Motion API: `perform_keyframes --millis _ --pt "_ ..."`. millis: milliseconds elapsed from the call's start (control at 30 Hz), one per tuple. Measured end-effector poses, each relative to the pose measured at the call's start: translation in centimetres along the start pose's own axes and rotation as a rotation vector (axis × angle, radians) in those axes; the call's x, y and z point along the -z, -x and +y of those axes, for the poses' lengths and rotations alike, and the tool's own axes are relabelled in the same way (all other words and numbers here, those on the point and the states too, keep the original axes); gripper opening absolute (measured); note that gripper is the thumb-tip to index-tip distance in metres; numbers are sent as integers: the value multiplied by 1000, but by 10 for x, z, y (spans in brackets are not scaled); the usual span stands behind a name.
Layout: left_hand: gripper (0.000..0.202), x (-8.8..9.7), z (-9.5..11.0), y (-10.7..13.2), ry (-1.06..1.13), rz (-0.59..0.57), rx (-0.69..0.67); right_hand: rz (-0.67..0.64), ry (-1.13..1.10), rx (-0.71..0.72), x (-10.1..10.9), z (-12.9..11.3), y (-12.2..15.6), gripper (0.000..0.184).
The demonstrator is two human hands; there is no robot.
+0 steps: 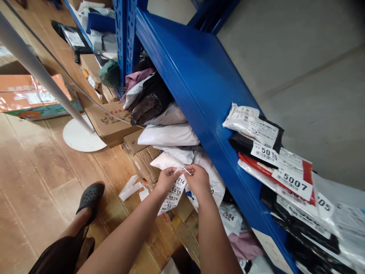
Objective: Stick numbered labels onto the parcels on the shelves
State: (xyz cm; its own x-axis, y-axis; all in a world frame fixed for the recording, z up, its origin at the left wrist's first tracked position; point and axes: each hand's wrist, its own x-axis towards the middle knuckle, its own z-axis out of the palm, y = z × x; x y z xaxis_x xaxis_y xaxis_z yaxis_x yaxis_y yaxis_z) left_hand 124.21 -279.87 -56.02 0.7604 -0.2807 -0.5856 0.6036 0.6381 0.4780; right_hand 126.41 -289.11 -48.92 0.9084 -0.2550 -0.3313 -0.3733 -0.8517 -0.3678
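My left hand [166, 179] holds a strip of white number labels [173, 194] printed with numbers such as 5014 and 5015. My right hand [198, 179] pinches the top label of that strip, fingers closed on its edge. Both hands hover in front of the blue shelf's [199, 83] lower level, just above white parcel bags [171, 135]. On the shelf to the right lie labelled parcels [265, 146] marked 5010 and 5007.
Cardboard boxes [110, 121] and black and white bags crowd the lower level. A white stand base [81, 137] with a grey pole rests on the wooden floor. My foot in a dark clog [91, 198] is at lower left. Paper scraps [129, 188] lie on the floor.
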Motion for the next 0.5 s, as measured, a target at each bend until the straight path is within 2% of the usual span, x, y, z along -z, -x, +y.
perform_keyframes --millis 200,367,500 --pt "46 4 -3 3 59 -87 8 -56 -70 6 8 -2 -5 9" --pt "47 2 -3 -1 52 -35 24 -70 -121 0 8 1 -3 12" --pt "55 1 -4 -6 0 -4 48 12 -3 -15 3 1 0 7"
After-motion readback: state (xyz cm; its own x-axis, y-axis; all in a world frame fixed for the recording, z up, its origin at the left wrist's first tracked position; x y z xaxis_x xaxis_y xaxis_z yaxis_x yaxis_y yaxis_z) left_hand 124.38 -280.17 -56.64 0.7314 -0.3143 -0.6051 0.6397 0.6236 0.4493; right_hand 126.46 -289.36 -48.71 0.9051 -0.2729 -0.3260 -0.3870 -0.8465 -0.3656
